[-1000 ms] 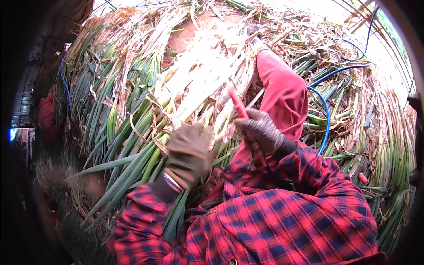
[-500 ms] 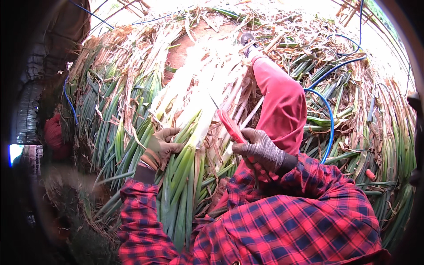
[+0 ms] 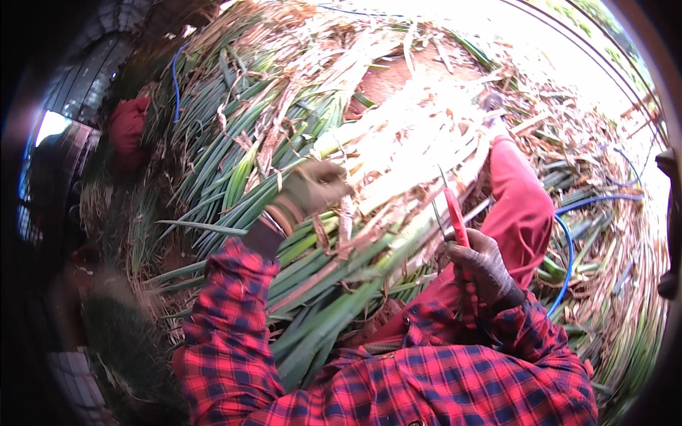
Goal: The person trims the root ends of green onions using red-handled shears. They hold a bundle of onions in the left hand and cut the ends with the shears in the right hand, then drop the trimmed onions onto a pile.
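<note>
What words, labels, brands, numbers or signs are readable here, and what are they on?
None that I can make out.
Red-handled tool in the right hand: no lettering shows.
Red-and-navy plaid shirt: only the check pattern, no lettering.
Long green-and-white stalks: no labels show.
Dim background at left: too dark and blurred to tell.

Reddish-brown bare ground [image 3: 401, 79] shows toward its far edge, where glaring white light [image 3: 536, 39] washes out detail. Past the far right corner, thin dark rods [image 3: 607, 60] slant before green foliage [image 3: 616, 30]. Past the left edge stands a dark, lined wall [image 3: 89, 71] above a bright opening [image 3: 53, 128].
</note>
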{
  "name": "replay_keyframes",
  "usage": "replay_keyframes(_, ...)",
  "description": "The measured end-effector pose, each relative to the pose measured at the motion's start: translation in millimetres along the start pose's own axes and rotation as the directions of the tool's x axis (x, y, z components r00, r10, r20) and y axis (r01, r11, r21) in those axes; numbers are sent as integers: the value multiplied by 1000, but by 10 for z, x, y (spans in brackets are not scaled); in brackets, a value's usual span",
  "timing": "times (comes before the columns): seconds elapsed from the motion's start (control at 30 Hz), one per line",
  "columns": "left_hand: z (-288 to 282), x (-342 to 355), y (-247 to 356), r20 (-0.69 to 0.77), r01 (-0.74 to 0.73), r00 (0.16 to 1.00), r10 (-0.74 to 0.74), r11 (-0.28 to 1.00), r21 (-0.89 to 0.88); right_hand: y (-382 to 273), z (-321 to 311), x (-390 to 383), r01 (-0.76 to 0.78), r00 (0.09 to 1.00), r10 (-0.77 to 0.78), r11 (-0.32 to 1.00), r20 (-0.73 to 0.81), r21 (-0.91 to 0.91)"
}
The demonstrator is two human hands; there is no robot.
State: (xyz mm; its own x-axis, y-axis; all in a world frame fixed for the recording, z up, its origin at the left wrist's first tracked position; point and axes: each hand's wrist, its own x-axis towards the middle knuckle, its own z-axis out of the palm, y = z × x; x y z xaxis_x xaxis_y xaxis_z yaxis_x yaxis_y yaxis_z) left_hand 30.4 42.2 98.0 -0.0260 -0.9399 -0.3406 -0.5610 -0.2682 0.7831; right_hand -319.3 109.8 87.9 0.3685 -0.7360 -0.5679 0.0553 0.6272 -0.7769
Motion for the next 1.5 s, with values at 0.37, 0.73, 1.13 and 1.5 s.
replay_keyframes(0.37,-1738,1191,-3018,-625,516,716,-311,838,175,-157,157,741,-137,990,135,987,-34,-80)
replay_keyframes(0.73,-1614,1395,-3127,-523,690,718,-461,572,443,-111,184,984,-184,982,187,980,-33,72)
replay_keyframes(1.13,-1428,1122,-3284,-597,278,798,76,834,477,-89,223,942,-217,976,216,975,12,57)
replay_keyframes(1.5,-2416,274,-1749,-546,45,656,521,695,718,-101,346,849,-158,986,156,987,57,36)
